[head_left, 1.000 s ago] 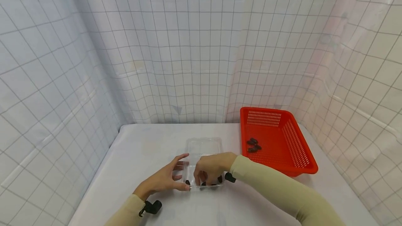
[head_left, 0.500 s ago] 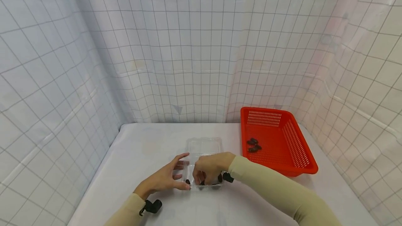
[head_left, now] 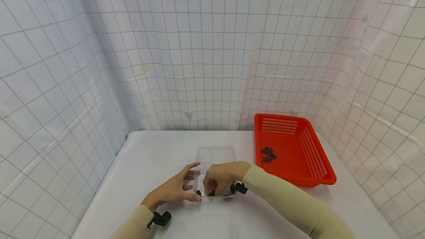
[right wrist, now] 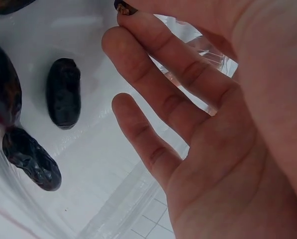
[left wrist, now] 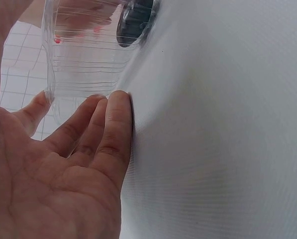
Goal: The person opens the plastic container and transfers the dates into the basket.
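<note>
A clear plastic clamshell box point(head_left: 216, 154) lies on the white table, its lid laid back. Inside it are several dark, wrinkled dates point(right wrist: 63, 94), near the front edge in the head view. My right hand point(head_left: 220, 178) reaches down into the box. A date point(right wrist: 124, 7) is pinched at its fingertips, mostly hidden behind the hand in the right wrist view. My left hand point(head_left: 174, 188) stays beside the box, its fingers point(left wrist: 119, 112) extended and touching the clear side wall. The left thumb reaches the near left corner.
To the right stands a red plastic basket point(head_left: 327, 165) with slotted sides. Several more dates point(head_left: 268, 154) lie in its left part. White grid-patterned curtains point(head_left: 212, 47) enclose the table at the back and both sides.
The right hand and the date at its fingertips have shifted slightly left within the box. The left hand, box and basket look unmoved.
</note>
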Demonstrator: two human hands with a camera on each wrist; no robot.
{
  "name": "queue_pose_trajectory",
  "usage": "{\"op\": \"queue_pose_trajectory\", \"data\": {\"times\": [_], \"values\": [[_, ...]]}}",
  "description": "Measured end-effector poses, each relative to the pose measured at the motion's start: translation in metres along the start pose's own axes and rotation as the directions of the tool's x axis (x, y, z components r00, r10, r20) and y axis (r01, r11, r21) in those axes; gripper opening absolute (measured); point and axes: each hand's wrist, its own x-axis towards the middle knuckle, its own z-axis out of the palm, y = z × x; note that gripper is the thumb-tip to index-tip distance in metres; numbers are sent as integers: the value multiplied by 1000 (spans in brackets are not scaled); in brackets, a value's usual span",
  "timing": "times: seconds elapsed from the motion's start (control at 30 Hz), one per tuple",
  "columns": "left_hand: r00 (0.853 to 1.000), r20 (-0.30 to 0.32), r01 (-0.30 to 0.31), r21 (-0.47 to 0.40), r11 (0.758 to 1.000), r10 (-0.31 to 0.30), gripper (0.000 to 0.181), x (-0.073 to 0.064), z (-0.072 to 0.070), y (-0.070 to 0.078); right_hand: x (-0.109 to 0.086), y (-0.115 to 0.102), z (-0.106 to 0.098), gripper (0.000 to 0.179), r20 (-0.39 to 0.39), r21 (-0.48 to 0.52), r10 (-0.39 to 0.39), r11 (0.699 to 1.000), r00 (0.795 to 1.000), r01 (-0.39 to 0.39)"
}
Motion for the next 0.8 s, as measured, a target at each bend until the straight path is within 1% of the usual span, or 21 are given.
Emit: {"op": "queue_pose_trajectory", "data": {"times": [0.17, 0.33, 0.43, 0.57, 0.8], "values": [[1000, -2, 0, -1, 1000, 0, 123, 0, 0, 1, -1, 3, 2, 26, -31, 12, -13, 1000, 999, 13], [1000, 0, -2, 2, 1000, 2, 123, 0, 1, 2, -3, 3, 1, 20, -68, 12, -50, 999, 996, 51], [1000, 4, 1, 2, 1000, -1, 123, 0, 0, 3, -4, 3, 2, 21, -89, 15, -72, 997, 993, 74], [1000, 6, 9, -1, 1000, -9, 123, 0, 0, 4, -5, 4, 4, 22, -118, 35, -80, 996, 990, 84], [1000, 6, 20, -17, 1000, -20, 123, -1, 1, 5, -10, -1, 4, 23, -172, 50, -88, 994, 981, 98]]}}
